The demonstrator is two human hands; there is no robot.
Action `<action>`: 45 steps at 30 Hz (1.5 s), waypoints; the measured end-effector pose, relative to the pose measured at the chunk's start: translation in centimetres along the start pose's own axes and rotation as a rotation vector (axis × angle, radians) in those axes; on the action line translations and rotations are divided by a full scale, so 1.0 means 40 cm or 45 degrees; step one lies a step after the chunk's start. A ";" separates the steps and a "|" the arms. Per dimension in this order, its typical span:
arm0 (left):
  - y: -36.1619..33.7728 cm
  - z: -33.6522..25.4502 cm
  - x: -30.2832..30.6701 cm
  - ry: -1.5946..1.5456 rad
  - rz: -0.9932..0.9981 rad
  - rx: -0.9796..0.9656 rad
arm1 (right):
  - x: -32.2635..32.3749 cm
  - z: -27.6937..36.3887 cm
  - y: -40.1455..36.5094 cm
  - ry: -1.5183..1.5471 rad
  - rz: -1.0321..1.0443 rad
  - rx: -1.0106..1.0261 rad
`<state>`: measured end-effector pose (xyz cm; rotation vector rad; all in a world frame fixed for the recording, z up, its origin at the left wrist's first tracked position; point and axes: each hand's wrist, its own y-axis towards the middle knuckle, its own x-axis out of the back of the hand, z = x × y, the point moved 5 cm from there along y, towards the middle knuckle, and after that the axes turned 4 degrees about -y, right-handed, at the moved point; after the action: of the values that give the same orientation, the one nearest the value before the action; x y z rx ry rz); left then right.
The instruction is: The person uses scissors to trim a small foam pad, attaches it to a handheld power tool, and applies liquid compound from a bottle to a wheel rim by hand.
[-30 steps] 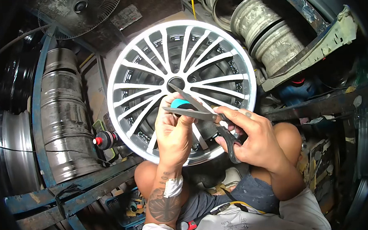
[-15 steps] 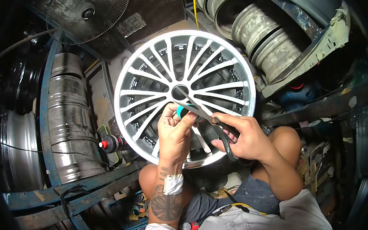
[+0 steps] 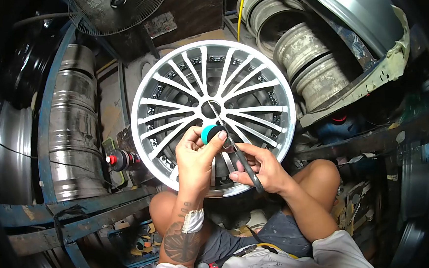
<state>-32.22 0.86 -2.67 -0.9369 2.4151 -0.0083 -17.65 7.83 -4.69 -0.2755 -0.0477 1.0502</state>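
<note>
Bottle (image 3: 123, 159), red-capped, just left of the spoked wheel (image 3: 205, 80). Over that wheel, my left hand (image 3: 194, 155) pinches a round teal-and-black piece (image 3: 209, 134); scissors (image 3: 246, 164) slant past its right edge, handles gripped in my right hand (image 3: 266, 169). Farther right, worn rims (image 3: 313, 61) lie stacked.

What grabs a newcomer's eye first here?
The big silvery multi-spoke wheel in the middle, bright against the dim workshop. Next, over its lower half, a teal-and-black piece pinched in the left hand, with dark-handled scissors in the right hand beside it. Then the stacked metal cylinders on the left and the caged fan at upper left.
</note>
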 end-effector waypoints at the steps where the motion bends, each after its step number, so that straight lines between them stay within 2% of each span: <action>1: -0.005 -0.008 0.001 0.059 -0.005 -0.026 | -0.004 -0.002 0.001 -0.001 0.024 -0.002; 7: -0.024 -0.027 0.012 0.163 0.050 -0.050 | -0.037 0.000 0.004 0.067 0.089 -0.027; 13: -0.017 -0.003 0.021 0.088 -0.048 -0.044 | -0.054 0.009 0.009 0.194 0.110 -0.053; 20: -0.010 0.008 0.016 0.026 -0.099 -0.032 | -0.059 0.009 0.013 0.091 0.045 -0.011; 31: -0.027 -0.001 -0.004 0.034 -0.211 -0.099 | -0.052 0.012 0.021 -0.171 -0.094 0.218; 45: -0.020 0.009 -0.008 0.151 -0.174 -0.149 | -0.041 0.002 0.021 -0.026 -0.003 0.133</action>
<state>-31.35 0.52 -2.69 -1.1835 2.4767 0.0282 -19.19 6.84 -4.68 -0.1703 -0.0114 1.0496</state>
